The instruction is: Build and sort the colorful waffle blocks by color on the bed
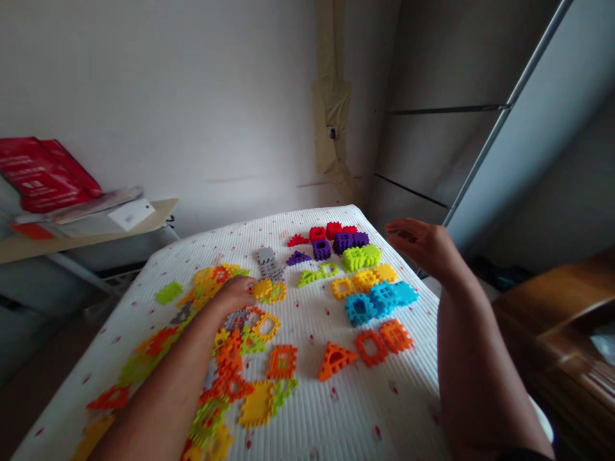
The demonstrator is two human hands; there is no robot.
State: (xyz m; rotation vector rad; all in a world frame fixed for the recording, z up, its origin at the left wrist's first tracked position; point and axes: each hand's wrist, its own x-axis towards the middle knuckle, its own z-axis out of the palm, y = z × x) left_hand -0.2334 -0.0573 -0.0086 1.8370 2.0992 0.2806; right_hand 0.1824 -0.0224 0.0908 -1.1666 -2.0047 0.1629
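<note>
My left hand reaches into the loose pile with fingers curled together at the edge of a yellow interlocking building tile. Another yellow tile with a frame lies right beside it. Above the table's right edge, my right hand hovers with fingers loosely bent and nothing in them. Nearest to it are stacks of lime green tiles and purple tiles. Grey tiles lie just beyond the left hand. My left forearm covers part of the pile.
Sorted rows hold red tiles, yellow tiles, blue tiles and orange tiles. The mixed pile spreads over the left side of the cloth-covered table. A side shelf carries red bags.
</note>
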